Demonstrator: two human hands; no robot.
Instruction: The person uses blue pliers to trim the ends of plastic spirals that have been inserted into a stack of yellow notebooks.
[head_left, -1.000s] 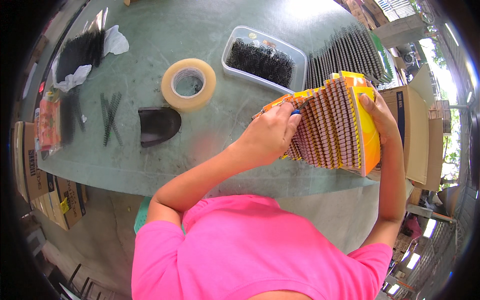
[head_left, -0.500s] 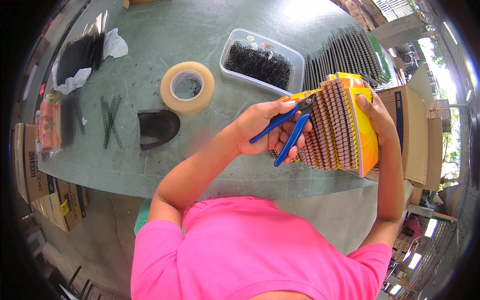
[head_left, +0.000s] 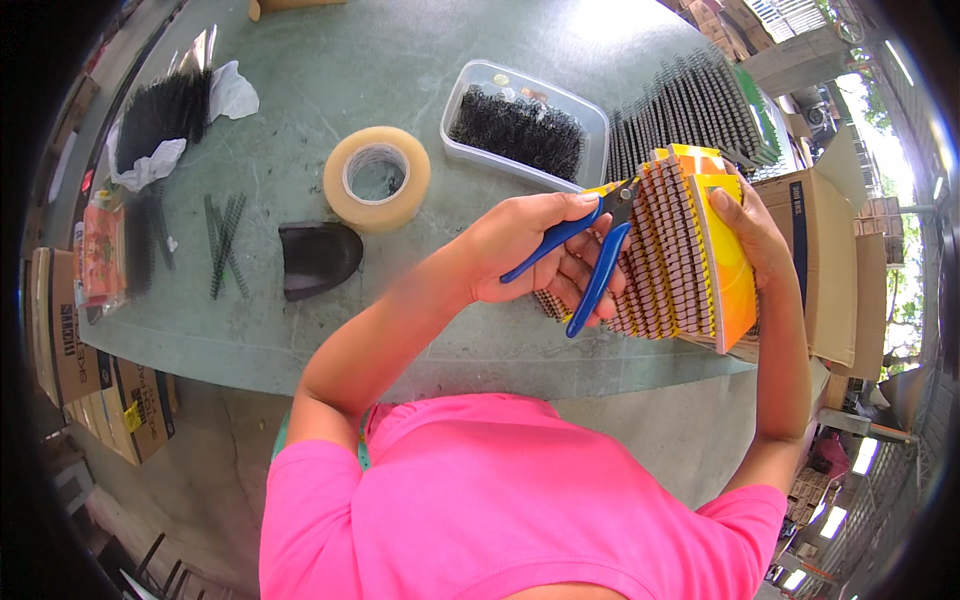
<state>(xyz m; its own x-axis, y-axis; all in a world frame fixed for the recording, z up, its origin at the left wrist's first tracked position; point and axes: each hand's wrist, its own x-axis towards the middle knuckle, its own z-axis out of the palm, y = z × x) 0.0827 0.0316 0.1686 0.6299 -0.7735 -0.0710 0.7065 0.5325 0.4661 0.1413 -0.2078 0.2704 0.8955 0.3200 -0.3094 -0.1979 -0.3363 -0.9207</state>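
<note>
Blue-handled wire cutters [head_left: 603,272] sit in my left hand [head_left: 535,245], their handles spread apart. The metal jaws point up and right, at the upper ends of the coil bindings on the nearest notebooks. Several spiral-bound notebooks [head_left: 733,262] with yellow and orange covers are fanned together, coil edges facing left. My right hand [head_left: 752,228] grips them from the right side, thumb on the front cover. Whether the jaws touch a coil end is too small to tell. Behind the notebooks, a clear plastic tub [head_left: 598,135] holds many black coil clippings [head_left: 518,132].
More coil-bound books with green covers [head_left: 705,105] stand at the back right, by an open cardboard box [head_left: 830,265]. Left on the green table [head_left: 330,335] lie a tape roll [head_left: 410,195], a black curved piece [head_left: 322,260], loose coils [head_left: 225,245] and bagged black coils [head_left: 165,115].
The wire cutters' jaws have shifted slightly up and right along the notebooks' coils, and their handles are spread wider. My right hand and the notebooks stay nearly in place.
</note>
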